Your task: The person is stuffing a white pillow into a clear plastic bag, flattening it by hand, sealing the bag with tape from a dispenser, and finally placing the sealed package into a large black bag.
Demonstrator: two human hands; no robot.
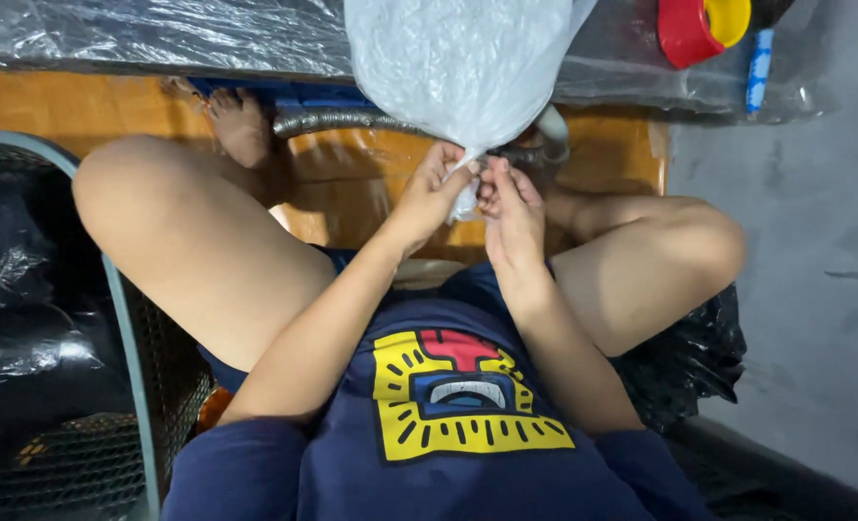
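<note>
A puffed-up clear plastic bag [458,63] hangs upside down in front of me, its gathered neck pointing down toward my lap. My left hand [431,193] pinches the twisted neck from the left. My right hand [511,207] grips the same neck from the right, fingers curled close against the left hand. A small tail of plastic sticks out below the two hands. What is inside the bag cannot be made out.
I sit with bare knees spread on an orange-brown board [352,183]. A grey corrugated hose [337,121] lies behind the bag. Black plastic bags [690,367] lie at both sides, a green-rimmed mesh basket [130,318] at left, red and yellow cups [704,24] at top right.
</note>
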